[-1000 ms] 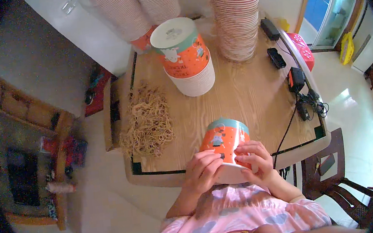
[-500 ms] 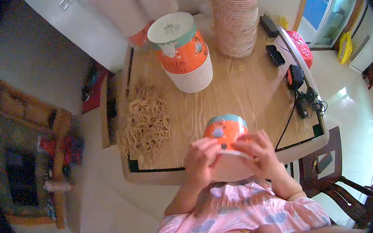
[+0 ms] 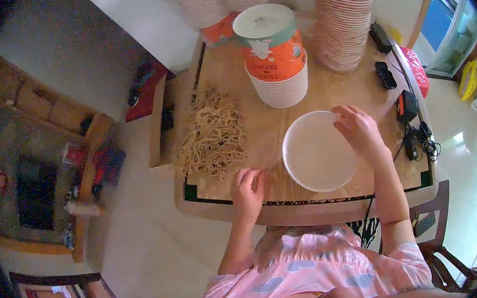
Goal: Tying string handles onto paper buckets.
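While the right hand (image 3: 358, 131) rests released on the white bowl's (image 3: 319, 151) far rim, the left hand (image 3: 246, 188) pinches rubber bands (image 3: 212, 134).

"What is at the back of the wooden surface (image 3: 259, 129)?"

"A tall stack of paper bowls (image 3: 343, 21), and a shorter stack with an orange cup (image 3: 273, 51) on top."

"And at the right edge?"

"Black chargers (image 3: 405, 105) with tangled cords, and something red (image 3: 416, 71)."
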`<state>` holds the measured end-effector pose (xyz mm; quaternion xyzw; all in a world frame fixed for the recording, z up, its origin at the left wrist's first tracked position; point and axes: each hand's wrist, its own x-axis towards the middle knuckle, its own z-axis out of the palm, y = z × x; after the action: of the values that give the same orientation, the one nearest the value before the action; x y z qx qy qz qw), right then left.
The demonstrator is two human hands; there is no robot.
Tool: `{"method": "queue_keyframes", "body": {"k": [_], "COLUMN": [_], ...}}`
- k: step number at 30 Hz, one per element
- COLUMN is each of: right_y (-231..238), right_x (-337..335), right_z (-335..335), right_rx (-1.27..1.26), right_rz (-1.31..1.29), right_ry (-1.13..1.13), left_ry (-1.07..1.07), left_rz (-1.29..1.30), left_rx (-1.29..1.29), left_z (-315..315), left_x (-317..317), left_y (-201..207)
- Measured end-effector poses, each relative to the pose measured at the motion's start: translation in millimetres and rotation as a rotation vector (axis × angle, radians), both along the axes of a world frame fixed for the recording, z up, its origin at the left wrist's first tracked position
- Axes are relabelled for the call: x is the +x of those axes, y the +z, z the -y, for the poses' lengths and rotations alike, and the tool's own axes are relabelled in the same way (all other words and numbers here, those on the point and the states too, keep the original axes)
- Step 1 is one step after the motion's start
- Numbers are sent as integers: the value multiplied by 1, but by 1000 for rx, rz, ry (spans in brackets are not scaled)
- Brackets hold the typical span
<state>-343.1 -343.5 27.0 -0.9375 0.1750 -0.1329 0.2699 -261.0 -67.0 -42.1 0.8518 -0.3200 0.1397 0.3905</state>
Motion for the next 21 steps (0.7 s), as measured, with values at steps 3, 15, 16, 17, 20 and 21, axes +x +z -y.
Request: {"method": "queue_keyframes", "body": {"k": [3,15,16,17,20,21], "right_y": [-4,-137,-139,-144,-134,-136], "right_x": [-6,-39,-38,-37,-37,-37], "right_z": [-3,-36,-37,-34,-38,-36], "right_rx": [80,780,784,773,720,717], "right_rz": [350,740,737,706,686,690], "right_ry": [-156,-447,-456,-458,-443,-451], "left_ry": [101,71,59,56,116,55], "left_rz": [-76,112,246,249,373,319], "left_rx": [-54,225,360,355,525,481], "left_z": [-26,22,31,36,46,47], "left_x": [19,94,100,106,124,131], "left_y": [-33,-23,-18,-22,-43,-46]}}
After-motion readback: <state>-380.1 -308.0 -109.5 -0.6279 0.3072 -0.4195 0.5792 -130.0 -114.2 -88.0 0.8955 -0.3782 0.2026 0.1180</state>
